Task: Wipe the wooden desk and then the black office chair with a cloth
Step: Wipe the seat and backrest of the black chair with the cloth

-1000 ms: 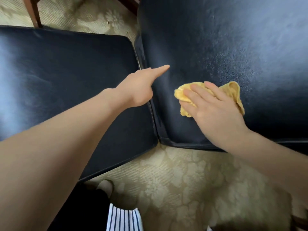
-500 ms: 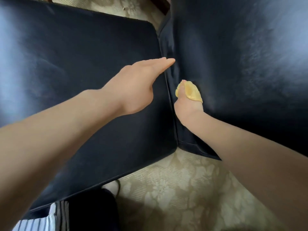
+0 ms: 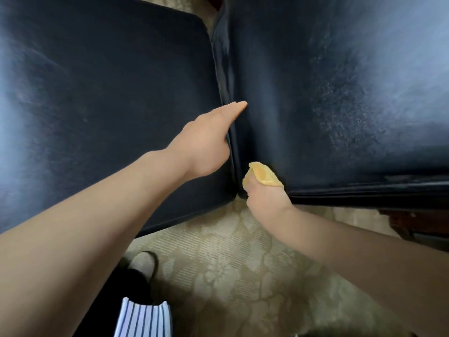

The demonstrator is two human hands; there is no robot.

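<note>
My right hand (image 3: 267, 203) is closed around the yellow cloth (image 3: 263, 175), bunched so that only a fold sticks out above my thumb. It sits at the near end of the crease (image 3: 230, 132) where the two black cushions of the chair meet, just at the seat's front edge. That crease runs straight away from me, so its long axis points up and ahead from the cloth; I judge the next wipe wants a push forward along it, not sideways. My left hand (image 3: 206, 142) holds nothing: its fingers (image 3: 237, 108) are flat and together, pressed against the left cushion (image 3: 109, 93) further up the same crease, seemingly parting it. The right cushion (image 3: 340, 93) lies beside the cloth. The desk is out of view, over patterned carpet (image 3: 230, 263)
</note>
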